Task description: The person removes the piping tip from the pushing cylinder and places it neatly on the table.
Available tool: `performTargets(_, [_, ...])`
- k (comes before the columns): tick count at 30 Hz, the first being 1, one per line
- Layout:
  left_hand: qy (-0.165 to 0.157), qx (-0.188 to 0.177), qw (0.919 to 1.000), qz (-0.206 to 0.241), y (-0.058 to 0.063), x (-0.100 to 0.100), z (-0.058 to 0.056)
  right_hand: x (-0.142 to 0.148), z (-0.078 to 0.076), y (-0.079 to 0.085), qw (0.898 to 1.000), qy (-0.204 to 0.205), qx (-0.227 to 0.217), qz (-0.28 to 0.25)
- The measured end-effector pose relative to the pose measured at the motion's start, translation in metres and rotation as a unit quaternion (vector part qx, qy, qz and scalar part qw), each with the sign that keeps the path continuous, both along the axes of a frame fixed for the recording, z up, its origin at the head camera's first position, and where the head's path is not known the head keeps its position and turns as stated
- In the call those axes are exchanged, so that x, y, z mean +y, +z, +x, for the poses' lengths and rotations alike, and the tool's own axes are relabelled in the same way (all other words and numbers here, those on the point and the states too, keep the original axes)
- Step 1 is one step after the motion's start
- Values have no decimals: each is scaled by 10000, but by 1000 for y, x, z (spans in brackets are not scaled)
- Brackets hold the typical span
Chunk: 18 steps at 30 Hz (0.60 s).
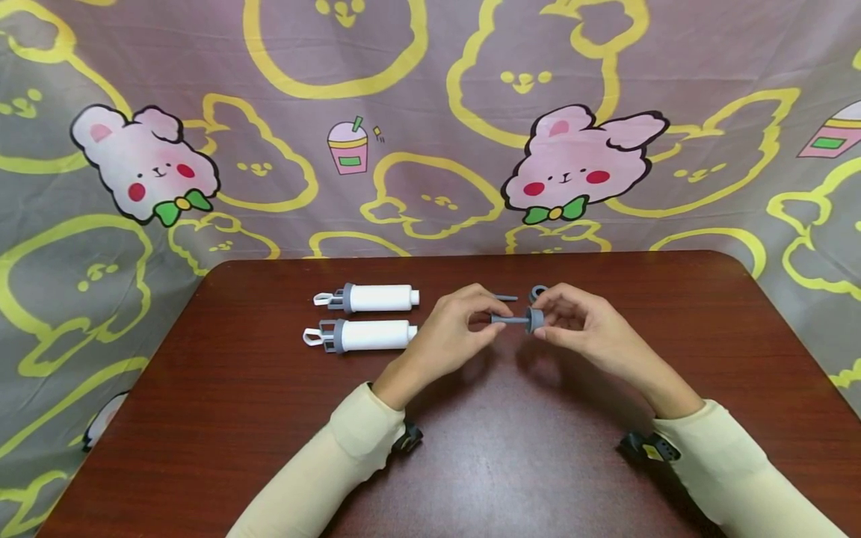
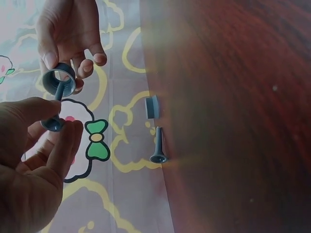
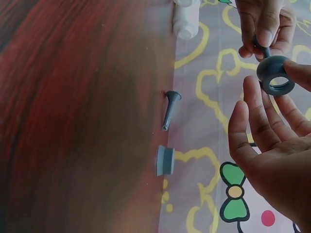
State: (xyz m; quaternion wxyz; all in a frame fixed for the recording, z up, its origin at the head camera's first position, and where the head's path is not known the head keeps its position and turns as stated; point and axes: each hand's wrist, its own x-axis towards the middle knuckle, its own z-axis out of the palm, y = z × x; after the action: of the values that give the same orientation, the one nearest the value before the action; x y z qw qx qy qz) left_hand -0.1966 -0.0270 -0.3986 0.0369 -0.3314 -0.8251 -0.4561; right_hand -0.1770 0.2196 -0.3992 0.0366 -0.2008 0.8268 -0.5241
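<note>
My left hand (image 1: 457, 321) pinches a grey tapered nozzle (image 2: 60, 92) near its flared end. A grey ring-shaped cap (image 1: 534, 320) is pinched between the thumb and fingers of my right hand (image 1: 584, 323). In the left wrist view the nozzle's narrow end reaches to the cap's opening; how far it goes in, I cannot tell. Both pieces are held above the table. Behind my hands lie a second grey nozzle (image 3: 170, 109) and a second grey cap (image 3: 165, 160), close together.
Two white cylinders with grey frames and white loop handles, one at the back (image 1: 381, 298) and one nearer (image 1: 374, 335), lie left of my hands. My left hand partly covers the nearer one's tip. A printed curtain (image 1: 430, 112) stands behind the brown table (image 1: 202, 448).
</note>
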Motion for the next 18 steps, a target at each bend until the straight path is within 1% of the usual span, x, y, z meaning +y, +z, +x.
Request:
performTargets(9, [263,-117,9993,-256,-3,4,-1,2,0,1,9998,-181,-81,70])
performTargets(13, [458,-322,9972,-497,-5,6,-1,3,-2,1,9994,-266,-123,178])
performTargets(18, [700,-569,9921,-871,-7,9,-2,7,-4,0,9985,-370,-161,379])
